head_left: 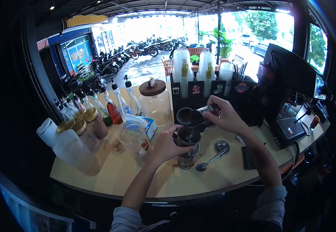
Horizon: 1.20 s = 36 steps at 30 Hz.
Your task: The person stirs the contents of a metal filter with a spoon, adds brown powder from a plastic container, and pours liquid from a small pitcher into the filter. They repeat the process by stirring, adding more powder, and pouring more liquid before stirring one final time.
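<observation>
My left hand (170,144) is closed around a dark metal cup (189,135) with an open top. It sits over a shiny small vessel (186,162) on the counter; whether the two touch is hard to tell. Tilted over the cup's rim is a small dark-bowled metal cup (198,119), pinched at its upper right side by my right hand (226,116). What is inside either cup is too dark to make out. To the right lie a metal spoon (211,160) and a small round metal piece (222,146).
Left of my hands stand a clear open jar (131,137), a wooden-lidded jar (155,104), gold-lidded jars (83,125) and several pump bottles (115,110). Stacked plastic cups (182,69) rise behind. A monitor (292,69) and an espresso machine (288,123) stand right, beyond a black flat object (249,157).
</observation>
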Tool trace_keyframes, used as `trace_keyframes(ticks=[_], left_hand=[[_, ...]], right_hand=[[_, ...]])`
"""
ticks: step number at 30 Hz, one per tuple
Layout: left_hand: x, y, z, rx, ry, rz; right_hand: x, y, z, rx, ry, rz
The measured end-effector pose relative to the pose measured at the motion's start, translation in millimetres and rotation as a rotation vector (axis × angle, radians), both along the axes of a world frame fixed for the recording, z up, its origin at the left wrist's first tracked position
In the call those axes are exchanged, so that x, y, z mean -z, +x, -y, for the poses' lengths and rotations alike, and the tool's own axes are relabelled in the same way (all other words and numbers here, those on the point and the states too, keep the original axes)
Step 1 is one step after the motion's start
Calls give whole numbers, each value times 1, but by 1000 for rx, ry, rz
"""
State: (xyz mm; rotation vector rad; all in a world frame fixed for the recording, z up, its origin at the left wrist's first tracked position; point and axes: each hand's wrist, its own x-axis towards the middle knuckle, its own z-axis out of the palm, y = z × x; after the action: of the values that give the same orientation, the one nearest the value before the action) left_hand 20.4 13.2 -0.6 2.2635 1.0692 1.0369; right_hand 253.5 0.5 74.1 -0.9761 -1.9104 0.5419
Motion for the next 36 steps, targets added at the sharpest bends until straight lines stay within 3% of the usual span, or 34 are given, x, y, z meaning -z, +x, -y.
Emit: trace_keyframes(ticks=[25,36], left_hand=[[2,0,0,-20,-24,-15],[5,3,3,-22,110,45]], right_hand=[[-1,-4,-2,25,67,66],[-10,-19,-1,0,145,123]])
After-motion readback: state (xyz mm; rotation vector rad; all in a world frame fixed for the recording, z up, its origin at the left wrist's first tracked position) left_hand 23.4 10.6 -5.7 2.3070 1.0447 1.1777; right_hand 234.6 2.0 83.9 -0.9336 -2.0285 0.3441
